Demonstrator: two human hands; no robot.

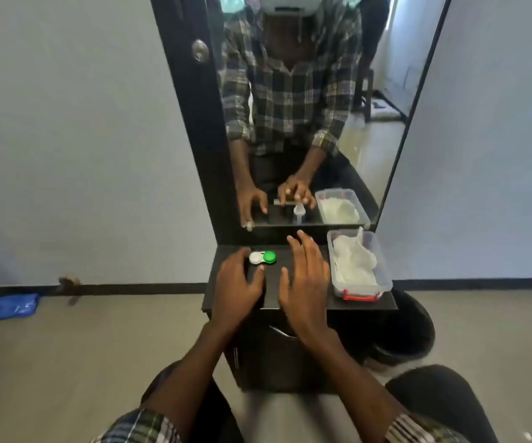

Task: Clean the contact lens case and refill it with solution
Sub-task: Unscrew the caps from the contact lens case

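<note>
A contact lens case (263,257) with one white cap and one green cap lies on the small black table (364,303), near its back left. My left hand (240,282) rests beside it, fingers and thumb touching the case's left and front edges. My right hand (306,276) hovers flat over the table's middle with fingers spread, holding nothing. A small solution bottle shows only in the mirror reflection (299,213); my right hand hides it on the table.
A clear plastic box (383,276) with white tissues and a red latch sits on the table's right side. A tall mirror (386,91) stands right behind the table. A blue packet (15,306) lies on the floor at left.
</note>
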